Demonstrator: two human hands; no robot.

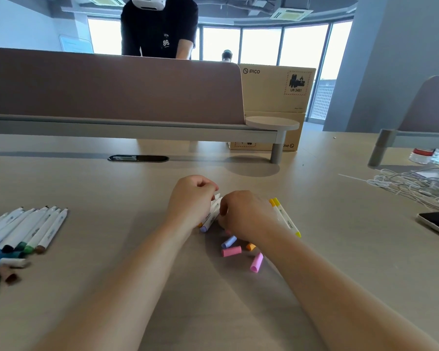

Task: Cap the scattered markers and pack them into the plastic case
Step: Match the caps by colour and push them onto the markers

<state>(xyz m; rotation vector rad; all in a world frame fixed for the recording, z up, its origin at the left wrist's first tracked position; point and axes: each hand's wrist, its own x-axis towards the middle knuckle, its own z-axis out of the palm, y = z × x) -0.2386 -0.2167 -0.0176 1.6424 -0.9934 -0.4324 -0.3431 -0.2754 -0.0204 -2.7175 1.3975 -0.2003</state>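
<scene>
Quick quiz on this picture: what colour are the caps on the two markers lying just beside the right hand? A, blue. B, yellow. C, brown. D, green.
B: the two markers lying on the table next to the right hand show yellow caps at their ends.

Only the person's arms and hands show. The left hand [190,198] and right hand [246,216] are bare, and so is each arm down to the lower edge of the view. The left forearm [137,274] and right forearm [327,287] are smooth and slender, broadening toward the camera, with knuckles and wrist bones lightly marked.
</scene>
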